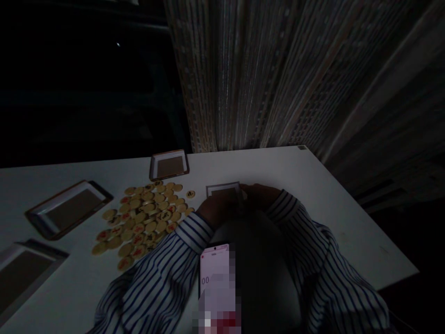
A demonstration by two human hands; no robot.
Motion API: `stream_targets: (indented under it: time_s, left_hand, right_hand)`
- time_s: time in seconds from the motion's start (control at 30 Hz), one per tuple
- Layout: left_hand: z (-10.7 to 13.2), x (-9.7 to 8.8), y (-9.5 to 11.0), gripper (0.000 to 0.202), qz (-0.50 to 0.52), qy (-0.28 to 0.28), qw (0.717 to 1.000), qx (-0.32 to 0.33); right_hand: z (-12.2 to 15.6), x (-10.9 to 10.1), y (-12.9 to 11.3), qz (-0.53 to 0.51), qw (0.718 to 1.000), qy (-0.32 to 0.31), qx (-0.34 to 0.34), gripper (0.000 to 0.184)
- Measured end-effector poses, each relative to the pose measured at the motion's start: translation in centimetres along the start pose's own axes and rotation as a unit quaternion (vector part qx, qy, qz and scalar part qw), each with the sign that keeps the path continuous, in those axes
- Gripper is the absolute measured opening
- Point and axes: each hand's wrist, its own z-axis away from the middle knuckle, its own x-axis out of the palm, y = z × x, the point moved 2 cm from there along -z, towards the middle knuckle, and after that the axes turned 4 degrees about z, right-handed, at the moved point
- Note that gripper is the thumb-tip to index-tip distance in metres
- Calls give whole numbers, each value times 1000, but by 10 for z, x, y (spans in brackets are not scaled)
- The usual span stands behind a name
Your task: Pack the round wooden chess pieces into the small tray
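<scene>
Tan discs (pixel 140 216) lie loose in a heap on our worktop (pixel 274 167), none showing in the three trays (pixel 170 165) nearby. Our left hand (pixel 219 208) and right hand (pixel 260 196) sit close together at a fourth tray (pixel 224 191); we cannot tell whether they grip it.

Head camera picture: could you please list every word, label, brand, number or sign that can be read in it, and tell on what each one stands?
"00": on the screen of the phone; the other small text at its top is too small to read, and much of the screen is pixelated.
Red and dark characters on the round pieces: too small and blurred to read.
Rightmost tray: no readable text.
</scene>
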Motion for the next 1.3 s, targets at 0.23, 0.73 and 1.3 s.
stream_targets:
  time_s: [0.23, 0.73, 1.3]
  left_hand:
    - [27, -26, -13, 29, -42, 62, 996, -58]
    - [149, -67, -57, 36, -28, 336, 932, -135]
    - [190, -3, -72, 25, -20, 403, 911, -82]
  right_hand:
    - [10, -11, -3, 8, 999, -17, 38, 50]
    - [33, -30, -19, 115, 966, 226, 54, 37]
    - [46, -11, -57, 75, 975, 210, 9, 30]
